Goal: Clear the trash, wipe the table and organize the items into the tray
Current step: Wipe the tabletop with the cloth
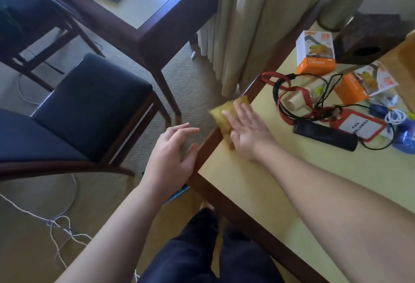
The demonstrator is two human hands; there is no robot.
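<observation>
My right hand (246,131) presses flat, fingers straight, on a yellow cloth (221,114) at the left edge of the yellow table (258,184). The cloth is blurred and hangs partly over the dark wooden rim. My left hand (171,150) hovers just off the table's edge with its fingers spread and holds nothing. Farther right on the table lie two orange-and-white boxes (315,52), a red lanyard with black cables (289,94), an orange-framed badge (359,125), a black bar-shaped device (325,136) and a blue object with white cable (402,136).
A dark brown tissue box (368,40) and a lamp base (339,6) stand at the table's far side. Two blue-cushioned chairs (89,103) and a second table (143,13) fill the left. White cords (60,222) lie on the carpet. Curtains (247,24) hang behind.
</observation>
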